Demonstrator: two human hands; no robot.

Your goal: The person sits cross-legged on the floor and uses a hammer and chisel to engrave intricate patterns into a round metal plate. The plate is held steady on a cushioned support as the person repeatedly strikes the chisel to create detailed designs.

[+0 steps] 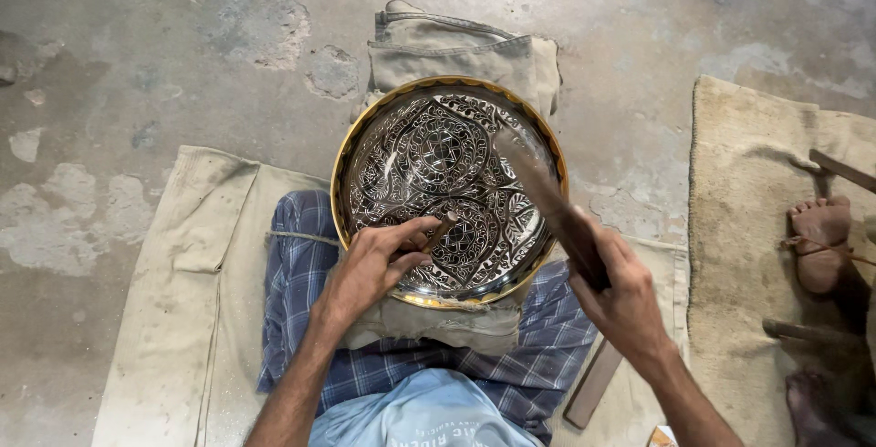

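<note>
Hands (379, 260) hold chisel (441, 229) and mallet (547, 201) over engraved tray (365, 137).

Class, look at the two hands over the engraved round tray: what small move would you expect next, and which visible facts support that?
Probably the right hand brings its wooden mallet down onto the small chisel. The left hand pinches the chisel with its tip against the tray, while the mallet hangs blurred just above the patterned surface, to the chisel's right.
</note>
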